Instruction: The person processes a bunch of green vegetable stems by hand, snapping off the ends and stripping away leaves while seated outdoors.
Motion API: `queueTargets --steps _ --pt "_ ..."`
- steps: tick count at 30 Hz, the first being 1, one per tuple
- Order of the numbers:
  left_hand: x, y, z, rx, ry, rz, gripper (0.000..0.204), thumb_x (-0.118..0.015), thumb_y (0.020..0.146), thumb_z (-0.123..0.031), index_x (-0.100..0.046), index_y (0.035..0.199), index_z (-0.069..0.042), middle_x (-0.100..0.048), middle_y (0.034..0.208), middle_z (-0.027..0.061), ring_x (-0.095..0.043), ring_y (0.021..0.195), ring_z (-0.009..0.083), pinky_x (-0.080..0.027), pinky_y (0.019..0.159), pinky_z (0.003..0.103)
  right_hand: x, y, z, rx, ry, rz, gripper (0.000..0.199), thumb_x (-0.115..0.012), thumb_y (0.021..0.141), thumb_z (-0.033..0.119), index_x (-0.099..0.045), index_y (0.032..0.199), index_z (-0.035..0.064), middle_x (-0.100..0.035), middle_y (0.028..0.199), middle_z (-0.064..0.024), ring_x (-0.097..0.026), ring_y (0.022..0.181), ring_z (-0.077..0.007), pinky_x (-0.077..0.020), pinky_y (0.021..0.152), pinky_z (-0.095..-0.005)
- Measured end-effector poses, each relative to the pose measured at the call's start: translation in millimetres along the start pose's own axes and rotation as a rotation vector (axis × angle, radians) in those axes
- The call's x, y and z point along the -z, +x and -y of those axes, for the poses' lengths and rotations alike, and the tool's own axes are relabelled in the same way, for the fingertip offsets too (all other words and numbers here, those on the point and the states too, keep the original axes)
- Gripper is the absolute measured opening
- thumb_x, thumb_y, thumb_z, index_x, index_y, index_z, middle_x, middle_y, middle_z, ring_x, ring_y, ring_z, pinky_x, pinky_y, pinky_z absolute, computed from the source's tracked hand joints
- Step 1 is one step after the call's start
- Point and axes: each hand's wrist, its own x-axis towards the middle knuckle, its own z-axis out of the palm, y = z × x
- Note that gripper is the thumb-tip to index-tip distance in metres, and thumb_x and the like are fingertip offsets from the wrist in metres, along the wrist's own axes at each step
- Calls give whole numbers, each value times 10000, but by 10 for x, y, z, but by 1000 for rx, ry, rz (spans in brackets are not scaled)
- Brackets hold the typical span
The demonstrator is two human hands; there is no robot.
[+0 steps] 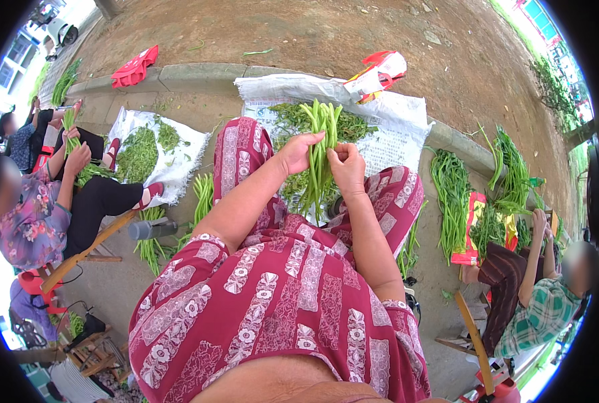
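Over my lap, my left hand (pixel 299 153) is wrapped round a bundle of long green vegetable stems (pixel 321 124), held upright. The pale cut-looking ends fan out at the top and the bundle hangs down between my knees. My right hand (pixel 348 168) is closed in a pinch at the bundle's right edge; its fingertips are partly hidden against the stems. Beneath lies a white woven sack (pixel 400 138) spread on the ground, with loose leafy greens (pixel 289 121) heaped on it.
Long-stemmed greens (pixel 450 195) lie on the right, beside a seated person (pixel 541 302). On the left another person (pixel 34 208) holds greens near a second white sack (pixel 185 144). A grey bottle (pixel 153 230) lies left of my legs. A stone kerb (pixel 199 75) runs behind, with a red bag (pixel 136 66).
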Motion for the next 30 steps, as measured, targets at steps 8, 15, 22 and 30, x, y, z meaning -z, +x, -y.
queueTargets --steps 8,15,22,30 --pt "-28 -23 -3 9 -15 39 324 -430 938 -233 -525 1148 -6 -601 1086 119 -588 983 229 -446 910 389 74 55 -43 -86 61 59 191 -678 775 146 -598 837 -16 -614 660 -58 -559 574 -125 -471 578 -274" --pt "-11 -43 -31 51 -4 23 329 -441 930 -235 -528 1144 -1 -610 1065 121 -603 951 231 -472 881 395 227 133 -40 -283 377 236 172 -674 791 151 -600 787 -5 -601 651 -31 -522 501 -76 -430 450 -225" --pt "-54 -26 1 40 -34 54 299 -498 908 -196 -544 1132 -4 -606 1083 110 -599 960 213 -472 876 372 155 114 -107 -184 302 134 171 -697 757 113 -561 747 11 -579 634 -25 -509 507 -76 -419 451 -232" --pt "37 28 79 -26 142 11 362 -549 868 -132 -515 1206 -6 -593 1116 100 -588 989 206 -451 894 369 75 19 -4 95 12 16 140 -677 723 63 -549 761 23 -555 612 -51 -525 544 -140 -442 534 -280"
